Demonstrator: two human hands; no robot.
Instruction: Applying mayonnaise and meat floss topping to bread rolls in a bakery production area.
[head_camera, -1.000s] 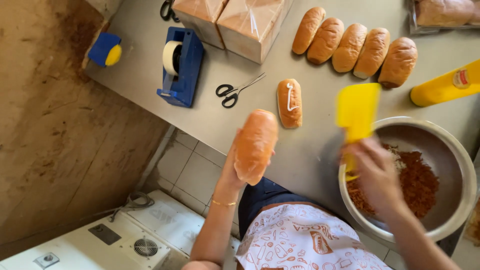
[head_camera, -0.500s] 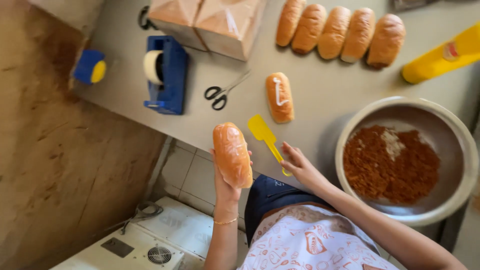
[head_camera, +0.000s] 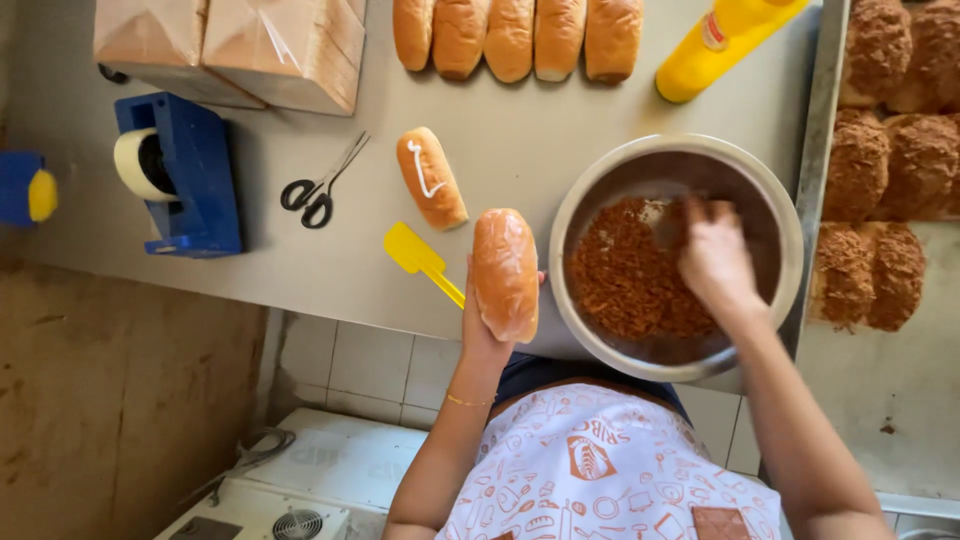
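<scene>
left hand (head_camera: 482, 335) gripped a bread roll (head_camera: 506, 272) over the surface's (head_camera: 520, 150) near edge, beside a yellow spatula (head_camera: 422, 260). right hand (head_camera: 716, 262) was down in the steel bowl (head_camera: 780, 215) on brown crumbs (head_camera: 625, 285); grip unclear. plain rolls (head_camera: 515, 38) lined the far edge.

A small bakery workroom: rows of bread rolls (head_camera: 515, 38), a steel worktable (head_camera: 520, 150), a tape dispenser (head_camera: 180, 175) for packing

Golden oblong bun (head_camera: 505, 272), plain smooth top up, held upright just left of steel bowl (head_camera: 600, 190), beside its rim. Reddish-brown shredded floss (head_camera: 625, 285) lies loose inside the bowl, heaped toward its left half.
</scene>
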